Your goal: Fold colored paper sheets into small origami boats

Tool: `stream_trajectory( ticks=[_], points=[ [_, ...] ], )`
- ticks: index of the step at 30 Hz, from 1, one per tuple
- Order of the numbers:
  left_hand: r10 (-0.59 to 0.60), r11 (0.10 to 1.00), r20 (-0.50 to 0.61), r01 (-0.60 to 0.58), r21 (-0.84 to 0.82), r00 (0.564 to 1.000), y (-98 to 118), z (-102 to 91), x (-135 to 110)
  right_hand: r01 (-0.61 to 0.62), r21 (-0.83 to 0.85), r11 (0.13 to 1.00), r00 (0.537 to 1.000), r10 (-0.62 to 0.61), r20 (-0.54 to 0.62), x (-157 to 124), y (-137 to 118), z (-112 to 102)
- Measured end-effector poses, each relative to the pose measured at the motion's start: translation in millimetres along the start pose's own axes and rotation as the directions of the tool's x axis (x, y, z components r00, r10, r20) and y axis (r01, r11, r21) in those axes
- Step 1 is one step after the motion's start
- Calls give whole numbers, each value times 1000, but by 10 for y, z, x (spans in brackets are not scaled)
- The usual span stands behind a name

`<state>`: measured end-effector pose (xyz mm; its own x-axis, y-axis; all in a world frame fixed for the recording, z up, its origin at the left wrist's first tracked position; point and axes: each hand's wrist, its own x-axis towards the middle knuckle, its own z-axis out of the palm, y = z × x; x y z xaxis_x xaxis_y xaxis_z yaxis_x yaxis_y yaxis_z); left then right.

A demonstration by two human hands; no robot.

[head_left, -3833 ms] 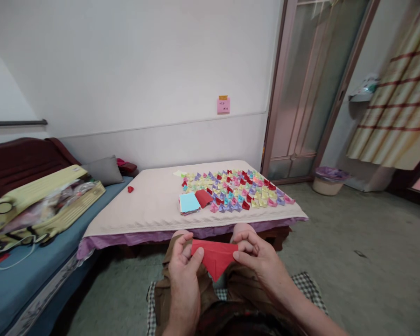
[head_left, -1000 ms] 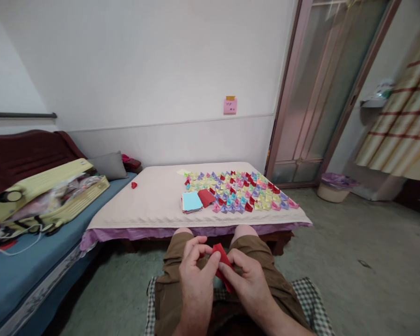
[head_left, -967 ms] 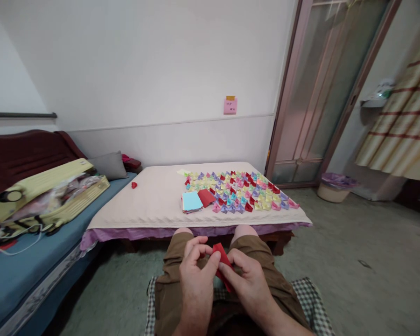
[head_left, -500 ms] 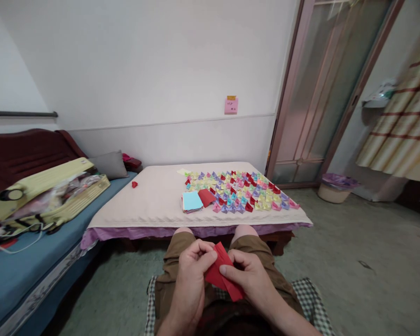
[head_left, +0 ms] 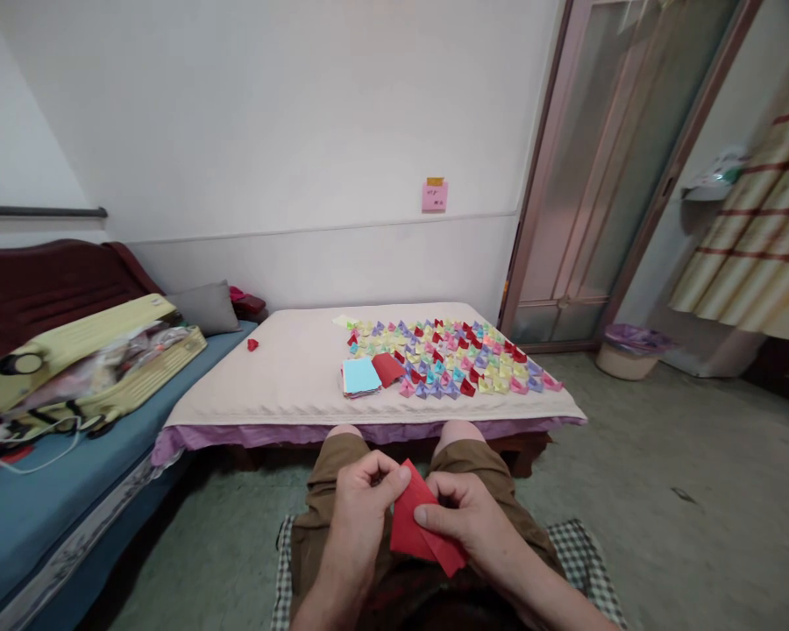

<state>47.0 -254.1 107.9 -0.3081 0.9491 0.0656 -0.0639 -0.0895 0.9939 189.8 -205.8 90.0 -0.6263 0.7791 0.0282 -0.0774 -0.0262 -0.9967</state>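
Red paper (head_left: 408, 528) between hands, long axis slanting down-right; my left hand (head_left: 358, 499) pinches near top, right hand (head_left: 470, 519) clasps mid-length.

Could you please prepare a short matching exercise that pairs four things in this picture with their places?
1. Folded red paper
2. Light blue sheet
3. Pink note
4. Beige bin

A. Stuck to the wall
B. On the floor
C. Between the left hand and the right hand
D. On top of a paper stack

Pairs: 1-C, 2-D, 3-A, 4-B
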Motion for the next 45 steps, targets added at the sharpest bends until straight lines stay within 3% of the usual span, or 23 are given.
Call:
stream_trajectory(
  ticks=[4, 10, 18, 24, 26, 31, 38, 41, 45],
  points=[
    [40, 998, -14, -40, -40, 999, 32, 20, 6, -47, 28, 998, 999, 47, -8, 0, -41, -26],
    [-54, 998, 197, 44, 54, 979, 37, -24, 33, -68, 20, 998, 997, 68, -26, 28, -95, -75],
    [-61, 983, 38, 66, -172, 997, -5, -2, -4, -59, 51, 997, 998, 59, -7, 31, -131, -129],
    [-100, 992, 161, 110, -57, 982, 19, 30, 5, -43, 21, 999, 998, 44, -42, 17, -207, -118],
    [-120, 989, 153, 131, -66, 981, 13, 51, -10, -24, -10, 1000, 998, 23, -51, 13, -227, -119],
    [-147, 938, 52, 156, -310, 988, 62, 61, -44, -7, -41, 999, 998, 5, -61, -21, -271, -179],
    [-153, 867, -5, 132, -480, 988, 186, 57, -47, 228, -155, 961, 961, -248, -123, -136, -395, -189],
    [-149, 864, 20, 140, -484, 989, 189, 84, -60, 281, -258, 924, 949, -307, -67, -138, -403, -139],
    [-156, 866, 10, 141, -479, 988, 176, 109, -73, 336, -239, 911, 928, -364, -78, -100, -367, -92]
  ],
)
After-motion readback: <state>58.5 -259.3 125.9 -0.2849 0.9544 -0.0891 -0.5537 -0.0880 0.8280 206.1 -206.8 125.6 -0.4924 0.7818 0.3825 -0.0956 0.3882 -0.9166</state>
